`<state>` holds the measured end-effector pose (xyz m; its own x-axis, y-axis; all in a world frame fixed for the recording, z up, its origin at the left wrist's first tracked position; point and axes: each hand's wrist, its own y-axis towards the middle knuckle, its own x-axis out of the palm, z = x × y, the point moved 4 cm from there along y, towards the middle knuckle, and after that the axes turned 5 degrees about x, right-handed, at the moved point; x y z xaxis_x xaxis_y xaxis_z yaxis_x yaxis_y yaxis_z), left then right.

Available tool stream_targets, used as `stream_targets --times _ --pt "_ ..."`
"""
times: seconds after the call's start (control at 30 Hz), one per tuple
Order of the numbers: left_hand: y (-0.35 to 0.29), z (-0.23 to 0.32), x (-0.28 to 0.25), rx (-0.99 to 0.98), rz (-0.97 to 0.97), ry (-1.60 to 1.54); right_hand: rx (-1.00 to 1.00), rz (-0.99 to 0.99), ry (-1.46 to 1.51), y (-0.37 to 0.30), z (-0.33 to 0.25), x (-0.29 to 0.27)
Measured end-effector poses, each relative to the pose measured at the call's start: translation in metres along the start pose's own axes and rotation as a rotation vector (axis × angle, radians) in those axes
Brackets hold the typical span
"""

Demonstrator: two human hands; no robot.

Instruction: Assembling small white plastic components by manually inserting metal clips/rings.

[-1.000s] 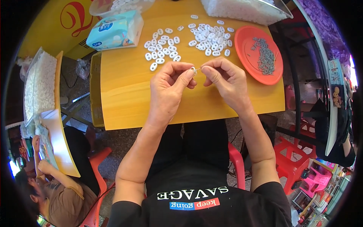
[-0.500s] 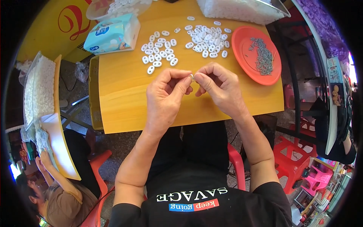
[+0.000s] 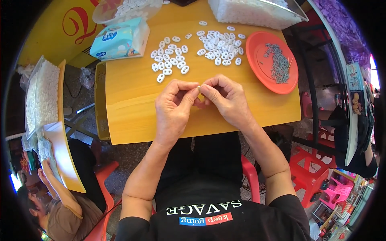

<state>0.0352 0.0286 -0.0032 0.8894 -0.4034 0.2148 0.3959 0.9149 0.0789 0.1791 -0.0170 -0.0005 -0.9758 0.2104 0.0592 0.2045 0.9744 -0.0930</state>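
Observation:
Above the near part of the yellow table, my hands meet fingertip to fingertip. My left hand pinches a small whitish piece between thumb and forefinger. On its other side, my right hand closes its thumb and forefinger on the same piece. The fingers cover most of it, so its exact shape cannot be made out. Beyond my left hand lies a loose group of white oval two-hole pieces. A denser heap of similar white pieces lies beyond my right hand.
A red plate of small grey metal pins sits at the right. Blue tissue pack, clear bowl and bin of white pieces stand farther back. At left, another person's hands work beside a side table.
Both hands have come slightly nearer to me and a little left, still pinching the small piece together. More of the fingertips now cover it.

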Motion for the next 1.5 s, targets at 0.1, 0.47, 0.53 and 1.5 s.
stream_targets --times 0.1,0.47,0.53,1.5 --pt "0.0 -0.004 -0.012 0.017 -0.003 0.046 0.11 -0.109 -0.173 0.012 -0.014 -0.001" --pt "0.002 -0.007 -0.014 0.006 0.047 -0.004 -0.705 -0.087 -1.433 0.09 -0.043 -0.009" --pt "0.002 -0.008 -0.014 0.004 0.049 -0.014 -0.713 -0.122 -1.444 0.099 -0.04 -0.005" --pt "-0.001 0.012 -0.006 0.008 0.085 -0.093 -0.015 -0.074 0.059 0.011 -0.021 -0.004"
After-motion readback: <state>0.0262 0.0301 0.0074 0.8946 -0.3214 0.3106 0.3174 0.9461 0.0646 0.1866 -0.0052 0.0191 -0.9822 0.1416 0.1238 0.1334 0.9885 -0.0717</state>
